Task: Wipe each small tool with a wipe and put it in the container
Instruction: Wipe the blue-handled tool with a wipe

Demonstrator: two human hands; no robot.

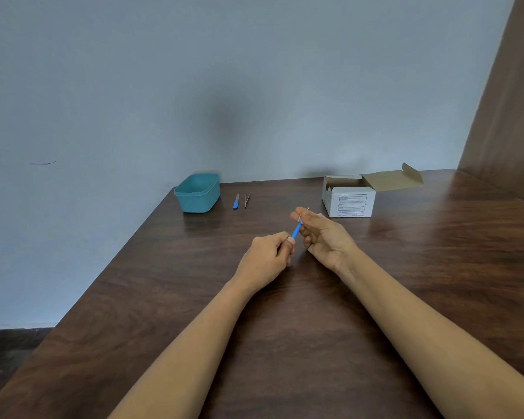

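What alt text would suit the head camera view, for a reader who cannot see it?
Over a wooden table, a person's left hand holds a blue-handled tool while the right hand pinches a white wipe around its far end. Behind lie a teal container, a second blue-handled tool, tweezers and an open cardboard box.

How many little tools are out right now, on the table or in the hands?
3. One blue tool is gripped by the left hand and right hand; another blue-handled tool and the tweezers lie right of the teal container. More may be hidden inside it.
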